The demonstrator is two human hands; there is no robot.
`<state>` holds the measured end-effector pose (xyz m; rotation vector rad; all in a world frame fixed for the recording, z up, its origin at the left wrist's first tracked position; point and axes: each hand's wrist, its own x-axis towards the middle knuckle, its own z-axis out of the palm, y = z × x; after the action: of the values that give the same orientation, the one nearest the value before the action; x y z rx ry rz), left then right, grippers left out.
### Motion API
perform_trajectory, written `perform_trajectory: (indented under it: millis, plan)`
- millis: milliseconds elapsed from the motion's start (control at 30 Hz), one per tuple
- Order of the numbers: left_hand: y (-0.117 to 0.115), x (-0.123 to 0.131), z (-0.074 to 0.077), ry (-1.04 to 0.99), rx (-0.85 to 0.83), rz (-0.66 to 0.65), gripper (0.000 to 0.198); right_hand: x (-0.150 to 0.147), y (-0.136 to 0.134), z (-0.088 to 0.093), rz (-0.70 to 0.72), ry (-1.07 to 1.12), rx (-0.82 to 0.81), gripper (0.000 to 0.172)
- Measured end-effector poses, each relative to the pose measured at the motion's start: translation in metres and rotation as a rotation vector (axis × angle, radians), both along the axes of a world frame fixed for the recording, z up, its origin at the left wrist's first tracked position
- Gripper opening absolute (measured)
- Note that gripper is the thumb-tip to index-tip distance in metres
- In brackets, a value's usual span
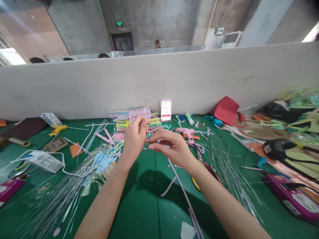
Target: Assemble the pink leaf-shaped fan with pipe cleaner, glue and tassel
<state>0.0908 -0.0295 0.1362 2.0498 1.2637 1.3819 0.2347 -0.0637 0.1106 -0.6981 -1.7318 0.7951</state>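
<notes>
Both my hands are raised over the middle of the green table (pixel 139 199). My left hand (pixel 134 136) pinches its fingertips together on a pink ribbed paper piece (pixel 139 114) with a thin wire (pixel 146 103) sticking up from it. My right hand (pixel 169 146) hovers just to the right, fingers curled and loosely spread, its fingertips pointing at the left hand's pinch. Whether it touches anything there is hidden. Below it lie pale lilac paper strips (pixel 179 186).
Silver wires (pixel 62 196) lie in heaps at left and right. A pink glue gun (pixel 188 132), a yellow glue gun (pixel 57 129), a phone (pixel 165 110), coloured paper strips (pixel 119 116), small boxes (pixel 45 161) and red paper (pixel 225 109) crowd the table. A grey partition (pixel 159 76) closes the far edge.
</notes>
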Motion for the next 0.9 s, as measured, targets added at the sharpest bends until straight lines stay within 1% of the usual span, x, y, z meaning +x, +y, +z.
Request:
perform_trajectory:
  millis: [100,200,267,400,467,533,600,700,767,900]
  plan:
    - [-0.001,0.005,-0.002,0.012,0.01,0.001,0.023,-0.002,0.001,-0.002,0.0,0.099,0.015,0.004]
    - [-0.002,0.006,-0.004,0.018,0.009,-0.014,0.024,0.0,0.002,-0.002,0.091,0.231,-0.101,0.004]
    - [-0.002,0.006,-0.004,0.019,0.003,-0.061,0.025,0.002,0.003,-0.001,0.159,0.254,-0.175,0.008]
    - [-0.006,0.009,-0.003,0.036,0.003,-0.167,0.027,0.008,0.004,0.002,0.255,0.25,-0.209,0.011]
    - [-0.008,0.011,-0.002,0.048,0.022,-0.191,0.026,0.011,0.005,0.002,0.308,0.292,-0.274,0.011]
    - [-0.011,0.013,-0.002,0.053,0.054,-0.17,0.024,0.014,0.006,0.0,0.354,0.325,-0.37,0.01]
    - [-0.013,0.013,-0.002,0.059,0.095,-0.101,0.023,0.016,0.008,-0.003,0.374,0.331,-0.442,0.01]
    - [-0.015,0.014,-0.002,0.087,0.164,-0.004,0.021,0.019,0.011,-0.008,0.376,0.329,-0.48,0.013]
    - [-0.015,0.015,-0.002,0.115,0.205,0.012,0.02,0.02,0.012,-0.01,0.39,0.33,-0.494,0.014]
    - [-0.014,0.015,-0.003,0.158,0.253,-0.002,0.021,0.021,0.014,-0.013,0.408,0.327,-0.492,0.015]
